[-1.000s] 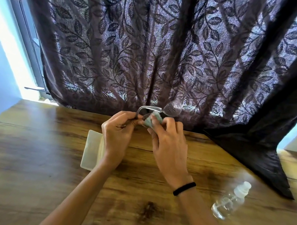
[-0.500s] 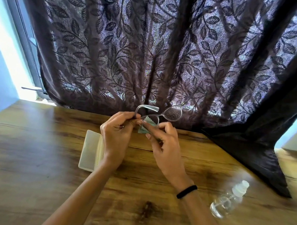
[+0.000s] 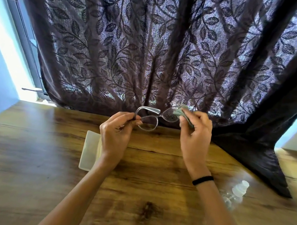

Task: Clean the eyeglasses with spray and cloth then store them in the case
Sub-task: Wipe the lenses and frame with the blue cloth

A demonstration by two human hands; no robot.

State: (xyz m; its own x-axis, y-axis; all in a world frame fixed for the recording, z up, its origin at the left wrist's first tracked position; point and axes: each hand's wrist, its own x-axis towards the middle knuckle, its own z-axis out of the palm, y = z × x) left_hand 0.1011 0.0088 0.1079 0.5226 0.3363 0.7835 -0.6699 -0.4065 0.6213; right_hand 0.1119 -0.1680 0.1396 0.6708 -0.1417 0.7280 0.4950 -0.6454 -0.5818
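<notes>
Bridging the hands (image 3: 115,134) (image 3: 194,138), eyeglasses (image 3: 150,109), cloth (image 3: 178,112) against one lens.

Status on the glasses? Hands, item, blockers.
Left hand pinches eyeglasses frame. Right hand holds cloth against one lens. Case, spray bottle on table, untouched.

Curtain (image 3: 154,53) walls the table (image 3: 14,168) behind; case (image 3: 89,151) sits left, blurred bottle (image 3: 237,191), probably spray, right.

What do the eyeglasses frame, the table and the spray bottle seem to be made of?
Eyeglasses: probably translucent greyish plastic, glossy; light catches the side arm.
Table: wood or wood-look laminate, semi-gloss; brown grain with soft reflections.
Spray bottle: likely clear plastic with a white cap, though it is blurred.
</notes>
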